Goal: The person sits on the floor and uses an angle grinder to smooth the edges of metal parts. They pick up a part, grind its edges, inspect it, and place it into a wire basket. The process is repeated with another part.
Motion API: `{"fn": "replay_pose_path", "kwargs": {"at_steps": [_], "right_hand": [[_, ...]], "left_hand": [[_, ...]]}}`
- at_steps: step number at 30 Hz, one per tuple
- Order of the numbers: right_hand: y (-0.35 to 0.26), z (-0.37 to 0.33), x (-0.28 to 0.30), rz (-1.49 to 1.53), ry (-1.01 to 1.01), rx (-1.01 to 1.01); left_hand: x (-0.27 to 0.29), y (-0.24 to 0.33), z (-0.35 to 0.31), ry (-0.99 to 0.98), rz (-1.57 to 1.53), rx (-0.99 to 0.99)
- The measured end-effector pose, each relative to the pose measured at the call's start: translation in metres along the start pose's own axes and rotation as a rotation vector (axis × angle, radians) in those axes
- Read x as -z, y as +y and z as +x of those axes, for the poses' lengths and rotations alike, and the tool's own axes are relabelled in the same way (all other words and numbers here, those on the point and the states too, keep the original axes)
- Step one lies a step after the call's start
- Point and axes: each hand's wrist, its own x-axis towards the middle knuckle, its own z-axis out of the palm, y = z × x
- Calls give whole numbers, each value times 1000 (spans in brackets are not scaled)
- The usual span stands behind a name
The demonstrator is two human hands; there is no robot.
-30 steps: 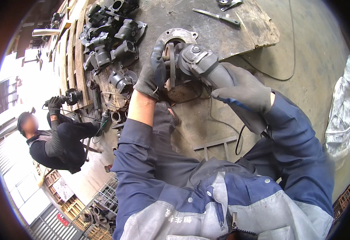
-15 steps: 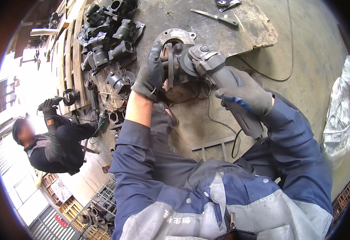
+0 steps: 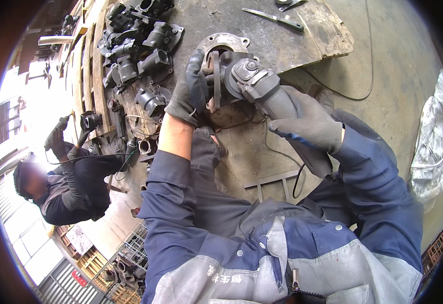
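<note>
My gloved right hand (image 3: 310, 121) is wrapped round the body of a grey angle grinder (image 3: 262, 83), whose head and disc sit against a dark flanged metal casting (image 3: 226, 63). Whether the disc touches the metal, I cannot tell. My left hand (image 3: 193, 86), gloved too, grips the casting at the left, beside its round upright flange. The casting rests at the near edge of the worktable (image 3: 206, 23). Behind it shows a pale ring-shaped flange with bolt holes (image 3: 226, 39).
Black castings (image 3: 130, 55) are heaped at the table's left. A file (image 3: 274, 20) lies at the far side. To the left, a co-worker (image 3: 69, 187) sits handling a black part. A metal stand (image 3: 272, 185) is below, a cord (image 3: 368, 66) lies at right, near a plastic-wrapped bundle (image 3: 431, 147).
The grinder and my right hand have shifted slightly left across the casting. My left hand has barely moved. The co-worker has lowered the head and lifted one hand off the black part.
</note>
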Motion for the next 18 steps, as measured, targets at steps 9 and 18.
{"fn": "replay_pose_path", "kwargs": {"at_steps": [9,18], "right_hand": [[-8,-2,-2,-482,-8,104],[-11,-14,-2,-526,85,-10]], "left_hand": [[-1,0,-2,-11,16,-14],[2,2,-1,-37,25,-11]]}}
